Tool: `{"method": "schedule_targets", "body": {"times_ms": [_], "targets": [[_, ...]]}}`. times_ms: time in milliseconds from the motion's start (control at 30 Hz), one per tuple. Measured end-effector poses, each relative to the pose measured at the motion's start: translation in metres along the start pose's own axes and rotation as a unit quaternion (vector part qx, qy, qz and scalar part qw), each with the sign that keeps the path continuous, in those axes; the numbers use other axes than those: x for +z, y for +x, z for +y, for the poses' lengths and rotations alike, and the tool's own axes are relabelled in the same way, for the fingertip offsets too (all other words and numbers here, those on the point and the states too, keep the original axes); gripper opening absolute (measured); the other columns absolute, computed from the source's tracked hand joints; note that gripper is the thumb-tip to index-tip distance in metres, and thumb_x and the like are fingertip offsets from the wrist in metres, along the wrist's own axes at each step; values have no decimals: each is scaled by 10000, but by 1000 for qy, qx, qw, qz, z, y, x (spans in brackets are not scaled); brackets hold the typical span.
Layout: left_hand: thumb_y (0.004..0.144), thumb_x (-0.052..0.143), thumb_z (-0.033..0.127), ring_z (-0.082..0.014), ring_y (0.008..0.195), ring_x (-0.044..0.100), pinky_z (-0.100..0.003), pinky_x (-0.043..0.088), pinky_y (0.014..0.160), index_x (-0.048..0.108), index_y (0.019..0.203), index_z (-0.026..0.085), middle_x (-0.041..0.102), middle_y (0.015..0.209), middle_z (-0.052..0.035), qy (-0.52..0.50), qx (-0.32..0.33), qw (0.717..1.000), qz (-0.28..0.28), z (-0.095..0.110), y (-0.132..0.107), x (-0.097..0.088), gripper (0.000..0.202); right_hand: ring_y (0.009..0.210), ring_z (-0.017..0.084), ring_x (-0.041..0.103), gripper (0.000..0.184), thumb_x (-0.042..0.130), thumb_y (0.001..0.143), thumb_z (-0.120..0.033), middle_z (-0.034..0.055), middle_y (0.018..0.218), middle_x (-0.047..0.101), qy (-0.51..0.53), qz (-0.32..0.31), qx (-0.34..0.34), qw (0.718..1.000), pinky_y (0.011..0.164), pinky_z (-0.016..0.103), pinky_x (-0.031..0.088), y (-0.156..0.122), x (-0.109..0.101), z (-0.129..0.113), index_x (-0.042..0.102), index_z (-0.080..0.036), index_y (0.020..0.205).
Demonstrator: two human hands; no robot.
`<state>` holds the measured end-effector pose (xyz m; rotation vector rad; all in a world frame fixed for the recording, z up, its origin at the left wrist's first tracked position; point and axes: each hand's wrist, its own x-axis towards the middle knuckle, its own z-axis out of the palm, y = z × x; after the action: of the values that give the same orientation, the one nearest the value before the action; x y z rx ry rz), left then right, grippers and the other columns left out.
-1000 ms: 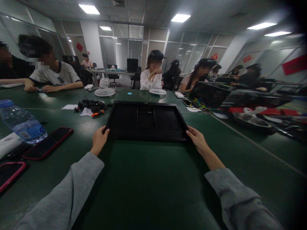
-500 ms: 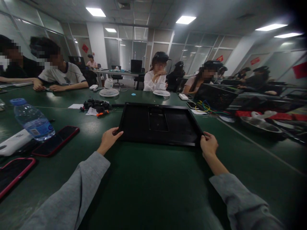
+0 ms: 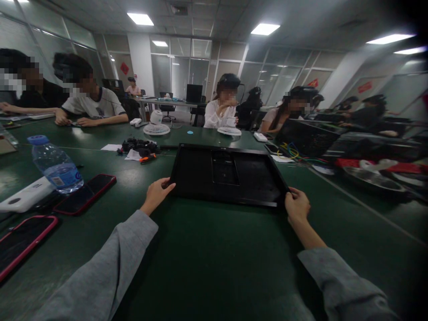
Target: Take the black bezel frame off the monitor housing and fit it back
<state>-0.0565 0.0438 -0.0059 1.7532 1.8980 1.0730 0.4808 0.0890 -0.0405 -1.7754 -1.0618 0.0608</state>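
Observation:
A shallow black rectangular tray with a raised rim lies flat at the green table, in front of me. A smaller rectangular outline marks the middle of its floor. My left hand grips its near left corner, thumb on the rim and fingers curled around the edge. At the near right corner, my right hand is closed on the rim in the same way. The fingertips of both hands are partly hidden by the tray. Whether it rests fully on the table or is slightly raised, I cannot tell.
To the left are a water bottle, a white power bank and two red-edged phones. Beyond the tray lie a black tangle of parts and small white fans. A metal bowl stands right. Several people sit around.
The whole view has shifted slightly, so everything appears a little farther right. Both hands keep their hold on the tray, which stays in about the same place on the table.

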Motion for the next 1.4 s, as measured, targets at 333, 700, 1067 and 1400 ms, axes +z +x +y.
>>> {"method": "schedule_targets", "body": {"times_ms": [333, 700, 1067, 1400], "targets": [[890, 665, 448, -253, 1077, 701, -384, 544, 942, 683, 1277, 172, 734, 1219, -119, -6, -4, 1000, -3, -7, 3, 4, 476, 1040, 340, 661, 486, 523, 779, -367, 140, 1106, 726, -23, 11, 46, 999, 976, 542, 478, -3, -1, -6, 685, -208, 1208], [878, 680, 446, -262, 1073, 702, -389, 551, 936, 701, 1253, 189, 749, 1181, -111, -4, -5, 1000, 1, -5, 2, 3, 456, 1028, 334, 660, 471, 523, 791, -365, 144, 1107, 716, -30, 6, 52, 998, 965, 548, 482, -3, -1, -8, 675, -218, 1211], [880, 675, 429, -255, 1078, 704, -389, 547, 951, 701, 1244, 197, 743, 1200, -103, -12, 3, 1000, 5, -11, 5, 6, 432, 1031, 301, 662, 469, 550, 809, -320, 129, 1124, 717, -32, 7, 47, 998, 966, 511, 486, -4, 0, -7, 668, -200, 1246], [885, 658, 370, -244, 1058, 709, -382, 544, 958, 670, 1282, 120, 728, 1222, -147, -49, -23, 998, 44, -17, 8, 8, 469, 1019, 261, 671, 477, 604, 772, -289, 114, 1106, 725, 1, -40, -1, 999, 941, 437, 502, -6, 3, -9, 647, -197, 1239]]}}
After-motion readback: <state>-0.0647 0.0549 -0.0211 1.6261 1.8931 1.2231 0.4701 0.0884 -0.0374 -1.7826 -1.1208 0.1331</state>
